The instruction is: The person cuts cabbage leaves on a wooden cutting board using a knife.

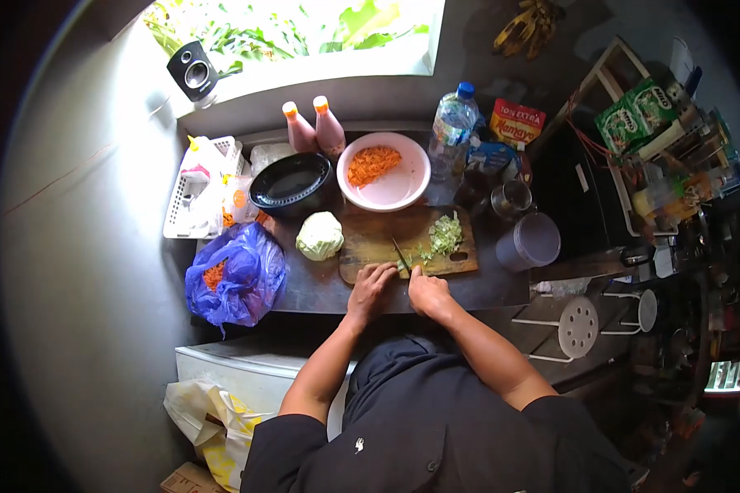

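Observation:
My right hand (428, 292) grips a knife (399, 251) by its handle, with the blade pointing away from me over the wooden cutting board (368, 222). At the board's near edge, the curled fingers of my left hand (373, 287) press on a small pale green piece of cabbage (403, 264), mostly hidden, close to the blade. Chopped cabbage (446, 235) lies heaped on the board's right side, with loose bits nearer the knife. A cabbage head (320, 236) sits against the left edge of the board.
Behind the board is a pink bowl (411, 187) holding shredded carrot (374, 167). A black oval dish (291, 182), blue plastic bag (237, 279) and white basket (175, 215) stand left. Two bottles (329, 131), a water bottle (452, 135) and a tub (528, 243) line the back and right.

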Motion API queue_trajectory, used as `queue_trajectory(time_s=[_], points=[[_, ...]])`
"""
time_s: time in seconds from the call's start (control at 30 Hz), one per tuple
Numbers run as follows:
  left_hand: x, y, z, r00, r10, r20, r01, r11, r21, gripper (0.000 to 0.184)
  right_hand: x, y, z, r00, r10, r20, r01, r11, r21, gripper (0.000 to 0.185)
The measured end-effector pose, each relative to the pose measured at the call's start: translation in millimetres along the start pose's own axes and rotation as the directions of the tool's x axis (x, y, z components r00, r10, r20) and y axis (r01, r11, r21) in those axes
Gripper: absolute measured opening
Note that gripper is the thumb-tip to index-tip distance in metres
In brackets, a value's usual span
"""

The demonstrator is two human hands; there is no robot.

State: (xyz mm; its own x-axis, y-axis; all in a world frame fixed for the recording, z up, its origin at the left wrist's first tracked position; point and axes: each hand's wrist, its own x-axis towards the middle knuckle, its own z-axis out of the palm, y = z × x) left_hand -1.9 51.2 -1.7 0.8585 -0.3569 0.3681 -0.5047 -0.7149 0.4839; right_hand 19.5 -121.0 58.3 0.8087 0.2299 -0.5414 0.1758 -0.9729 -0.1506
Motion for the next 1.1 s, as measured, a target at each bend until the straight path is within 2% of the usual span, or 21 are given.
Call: queue_trajectory(time_s=[0.07, 0.17, 0.27, 0.33, 0.5, 0.6, 0.67, 0.8, 1.0, 1.03, 1.1], points=[[0.6, 0.9, -1.7, 1.0, 0.002, 0.021, -0.003, 0.999, 0.038, 0.053, -1.0, 0.7, -1.5, 0.999, 0.03, 0.034, -0.032, 0.999, 0.037, 0.045], [0.2, 3.6, -2.8, 0.999, -0.034, 0.0, 0.034, 0.998, 0.061, 0.052, -25.5, -8.0, -3.1, 0.999, 0.01, 0.051, -0.012, 0.999, 0.044, 0.041], [-1.4, -3.2, 3.9, 0.998, -0.049, 0.03, 0.048, 0.998, 0.046, 0.053, -21.0, -8.5, 5.6, 0.997, 0.01, 0.08, -0.013, 0.999, 0.035, 0.045], [1.2, -0.2, 1.6, 0.998, -0.056, 0.025, 0.055, 0.998, 0.044, 0.051, -6.8, -8.8, -2.5, 0.999, -0.003, 0.045, 0.002, 0.999, 0.038, 0.049], [0.0, 2.2, 3.3, 0.996, -0.085, -0.01, 0.086, 0.993, 0.082, 0.041, -12.7, -10.9, 0.9, 0.998, -0.048, 0.044, 0.044, 0.996, 0.081, 0.045], [0.4, 4.3, 1.5, 0.996, -0.093, -0.012, 0.094, 0.99, 0.108, 0.042, -17.2, -8.0, 15.4, 1.0, -0.012, 0.007, 0.011, 1.0, 0.022, 0.043], [1.6, 5.4, -0.5, 0.995, -0.103, -0.011, 0.103, 0.99, 0.098, 0.042, 0.3, -4.1, 27.1, 0.994, -0.046, -0.097, 0.045, 0.999, -0.012, 0.042], [1.1, 3.4, -0.1, 0.996, -0.09, 0.001, 0.089, 0.989, 0.117, 0.042, -6.1, -7.8, -2.5, 0.99, -0.116, -0.082, 0.114, 0.993, -0.025, 0.038], [2.7, 2.6, 2.6, 0.993, -0.115, -0.009, 0.115, 0.99, 0.086, 0.043, -24.6, -7.3, 17.7, 0.997, -0.05, -0.061, 0.05, 0.999, 0.002, 0.037], [4.4, 4.8, 1.2, 0.993, -0.105, -0.048, 0.108, 0.992, 0.06, 0.037, -18.3, -5.6, 19.1, 0.994, -0.048, -0.1, 0.048, 0.999, 0.0, 0.037], [5.0, 6.7, -1.9, 0.993, -0.112, -0.037, 0.114, 0.991, 0.069, 0.037, -6.9, -3.4, 13.3, 0.995, -0.063, -0.08, 0.063, 0.998, -0.006, 0.037]])
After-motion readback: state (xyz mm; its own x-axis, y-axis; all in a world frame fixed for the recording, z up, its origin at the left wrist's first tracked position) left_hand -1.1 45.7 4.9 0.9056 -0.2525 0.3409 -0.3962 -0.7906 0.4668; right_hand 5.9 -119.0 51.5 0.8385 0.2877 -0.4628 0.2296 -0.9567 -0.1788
